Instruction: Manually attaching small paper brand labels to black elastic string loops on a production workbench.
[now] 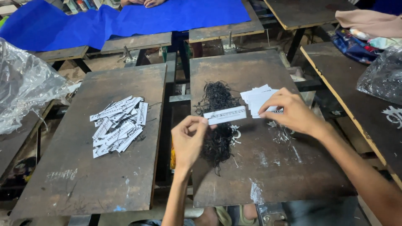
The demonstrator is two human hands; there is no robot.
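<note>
Two hands are working over the right-hand board. The left hand [188, 140] is pinching one end of a white tag [225, 114] between thumb and fingertips, so the tag is sticking out to the right of the fingers with its long axis running nearly level, tilted up a touch at the far end. It's a slim paper strip with small dark print on it, too small to make out anyway. That far end is pointing toward the right hand [291, 112], which is lying with fingers curled down onto a loose stack of white tags [257, 99], touching the top ones rather than clearly gripping any. The held tag is hovering just above a tangle of black strings [217, 121] on the board [268, 167]. Well apart, on the left board [83, 180], a pile of finished-looking tags [118, 125] is lying. Blue cloth [125, 19] is covering the far tables.
</note>
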